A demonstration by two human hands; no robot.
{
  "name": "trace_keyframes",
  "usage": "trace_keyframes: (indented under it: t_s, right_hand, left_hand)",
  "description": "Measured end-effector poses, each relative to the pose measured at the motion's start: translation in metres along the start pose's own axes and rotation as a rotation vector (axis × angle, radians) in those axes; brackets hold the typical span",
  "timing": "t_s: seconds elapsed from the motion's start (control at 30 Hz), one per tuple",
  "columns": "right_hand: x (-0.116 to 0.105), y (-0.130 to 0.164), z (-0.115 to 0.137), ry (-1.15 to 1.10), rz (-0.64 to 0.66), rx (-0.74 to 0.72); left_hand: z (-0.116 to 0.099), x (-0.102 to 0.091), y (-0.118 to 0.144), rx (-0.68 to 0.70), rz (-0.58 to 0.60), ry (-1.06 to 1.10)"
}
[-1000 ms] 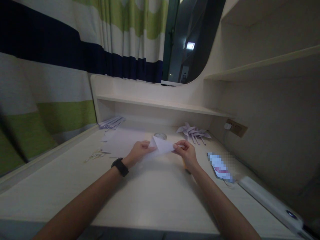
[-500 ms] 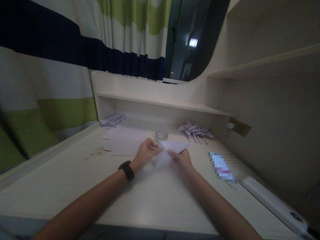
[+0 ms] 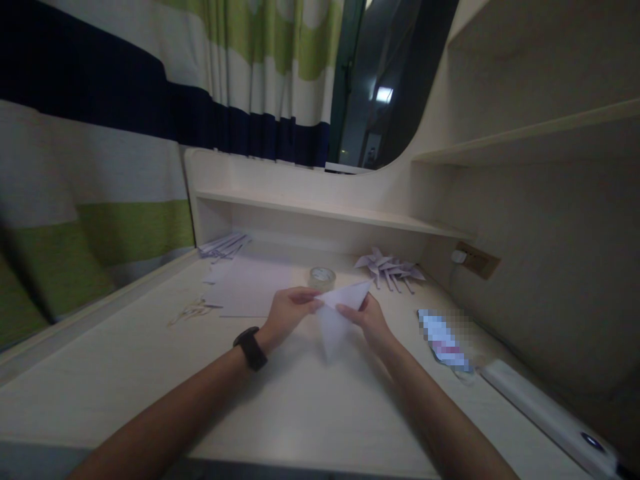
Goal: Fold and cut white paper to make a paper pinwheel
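Between both hands is a folded sheet of white paper [image 3: 345, 300], held just above the desk, with one pointed part to the upper right and another hanging down. My left hand [image 3: 290, 312], with a dark watch on its wrist, pinches the paper's left corner between thumb and fingers. Gripping its right part, my right hand [image 3: 369, 323] has the thumb on the near face and the fingers mostly hidden behind. Just beyond the paper a roll of clear tape [image 3: 322, 277] lies on the desk.
White paper sheets [image 3: 250, 283] lie at the back left, beside rolled paper sticks [image 3: 225, 245] and a small bundle of pale strings or bands [image 3: 193, 310]. Several paper pinwheels [image 3: 390, 268] are piled back right. A blurred-out phone-like object [image 3: 445, 340] and a long white lamp-like bar [image 3: 545, 410] are at right.
The paper has tilted in my hands, its lower point now hanging further down and toward the middle. My left hand has shifted slightly left and down, its fingers straighter.
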State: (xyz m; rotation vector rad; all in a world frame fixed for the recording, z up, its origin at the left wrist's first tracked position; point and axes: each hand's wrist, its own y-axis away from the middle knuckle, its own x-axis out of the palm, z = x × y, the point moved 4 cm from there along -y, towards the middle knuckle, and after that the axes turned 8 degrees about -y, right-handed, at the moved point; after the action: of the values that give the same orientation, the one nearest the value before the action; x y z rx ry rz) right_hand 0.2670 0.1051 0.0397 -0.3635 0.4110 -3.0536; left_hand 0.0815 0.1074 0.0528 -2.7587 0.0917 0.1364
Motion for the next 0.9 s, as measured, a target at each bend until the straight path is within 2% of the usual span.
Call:
trace_keyframes:
  t_s: [0.17, 0.27, 0.4, 0.53, 0.7, 0.77, 0.83, 0.9]
  right_hand:
    - [0.002, 0.003, 0.02, 0.073, 0.022, -0.131]
    - [0.004, 0.004, 0.023, 0.002, 0.029, -0.109]
    - [-0.003, -0.001, 0.017, -0.119, -0.044, -0.06]
    - [-0.01, -0.005, 0.015, -0.128, -0.074, -0.053]
    - [-0.005, -0.002, 0.023, -0.067, 0.047, -0.018]
    - [0.0, 0.001, 0.025, -0.036, 0.121, -0.016]
    - [0.004, 0.002, 0.025, 0.002, 0.172, -0.022]
    - [0.006, 0.002, 0.025, 0.043, 0.194, -0.031]
  left_hand:
    - [-0.006, 0.004, 0.005, -0.021, -0.002, 0.024]
    - [-0.007, 0.004, 0.007, -0.013, -0.015, -0.017]
    - [-0.004, 0.005, 0.01, 0.009, -0.059, -0.101]
    - [-0.007, 0.009, 0.016, 0.068, -0.042, -0.195]
    - [-0.029, 0.014, 0.014, 0.172, -0.007, -0.362]
    - [-0.037, 0.02, 0.009, 0.195, 0.049, -0.439]
    - [-0.042, 0.027, 0.005, 0.262, 0.117, -0.536]
    - [-0.045, 0.034, 0.001, 0.355, 0.129, -0.628]
